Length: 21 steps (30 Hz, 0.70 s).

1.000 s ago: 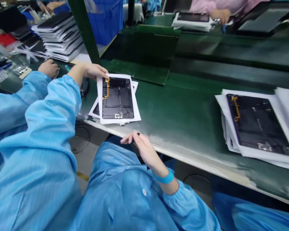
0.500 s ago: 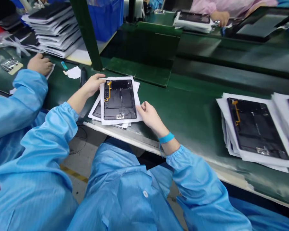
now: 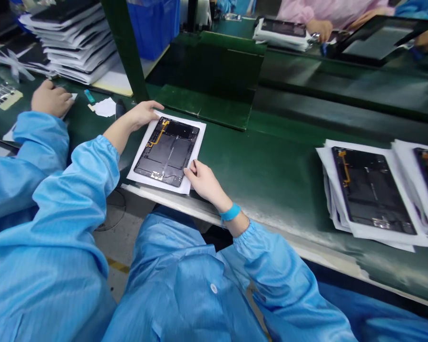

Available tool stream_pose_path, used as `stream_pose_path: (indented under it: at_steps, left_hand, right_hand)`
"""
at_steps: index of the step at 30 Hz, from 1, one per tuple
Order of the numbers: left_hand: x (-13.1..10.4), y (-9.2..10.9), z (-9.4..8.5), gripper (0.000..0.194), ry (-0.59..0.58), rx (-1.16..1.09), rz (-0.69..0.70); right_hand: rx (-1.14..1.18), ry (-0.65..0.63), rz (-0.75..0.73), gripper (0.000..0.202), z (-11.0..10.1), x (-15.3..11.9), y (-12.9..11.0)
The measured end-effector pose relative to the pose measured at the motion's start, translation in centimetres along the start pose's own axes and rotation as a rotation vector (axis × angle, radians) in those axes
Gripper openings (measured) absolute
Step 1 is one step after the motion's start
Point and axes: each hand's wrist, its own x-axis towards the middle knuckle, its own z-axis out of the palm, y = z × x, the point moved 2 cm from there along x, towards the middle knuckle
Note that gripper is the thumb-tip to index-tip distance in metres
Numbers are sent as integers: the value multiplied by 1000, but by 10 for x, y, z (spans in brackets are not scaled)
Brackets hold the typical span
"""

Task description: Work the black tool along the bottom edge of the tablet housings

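Note:
A black tablet back cover (image 3: 169, 154) with an orange flex cable (image 3: 159, 135) lies tilted on a white sheet (image 3: 196, 154) near the bench's front edge. My left hand (image 3: 142, 116) grips the cover and sheet at their upper left corner, its index finger stretched out along the top. At the lower right edge, my right hand (image 3: 205, 179) is closed, thumb against the cover's side. A small dark bit shows between its curled fingers; I cannot make out what it is. A blue band (image 3: 230, 212) circles my right wrist.
At the right are stacks of sheets with tablet back covers (image 3: 374, 190). A co-worker's hand (image 3: 52, 99) rests at the left, near white scrap paper (image 3: 105, 107). A green post (image 3: 124, 52), a blue bin (image 3: 151, 28) and a tall stack (image 3: 74, 45) stand behind. Other people's hands work across the bench.
The cover and its sheet have turned clockwise and shifted slightly left, now hiding the cover beneath. My right hand has moved left and down with them; my left hand remains at the upper corner.

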Motion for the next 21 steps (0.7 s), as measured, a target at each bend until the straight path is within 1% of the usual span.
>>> stream_pose_path:
  at_steps: [2, 4, 6, 7, 8, 9, 10, 12, 13, 16, 19, 21]
  left_hand:
    - [-2, 2, 1, 50, 29, 77, 13]
    - [-17, 6, -4, 51, 87, 191, 72]
    - [-42, 10, -10, 41, 128, 462, 138]
    - [-57, 11, -12, 35, 124, 622, 151]
    - [-73, 12, -14, 32, 105, 770, 147]
    - [-88, 11, -15, 32, 74, 876, 127]
    - [-102, 10, -15, 35, 37, 932, 99]
    - [-123, 7, -16, 40, -26, 968, 67]
    - [-129, 5, -16, 43, -53, 985, 61]
    - [-140, 6, -17, 45, -116, 1029, 45]
    - [-146, 18, -15, 44, -134, 1072, 34]
    - [-151, 31, -13, 42, -133, 1093, 41]
  right_hand:
    - [-54, -22, -16, 39, -4, -1, -3]
    - [-96, -31, -26, 39, -9, -5, -4]
    - [-135, 3, -36, 37, -15, -8, -4]
    - [-154, 33, -43, 36, -19, -10, -3]
    - [-171, 63, -50, 35, -22, -11, -2]
    - [-187, 87, -59, 34, -24, -11, -1]
    - [-199, 97, -67, 33, -25, -11, 0]
    - [-216, 74, -81, 32, -24, -8, 2]
    - [-222, 50, -87, 31, -22, -6, 3]
    - [-241, -9, -97, 24, -14, -1, 5]
    - [-273, -16, -83, 15, -8, -1, 1]
    - [-290, -13, -68, 14, -7, -5, -6]
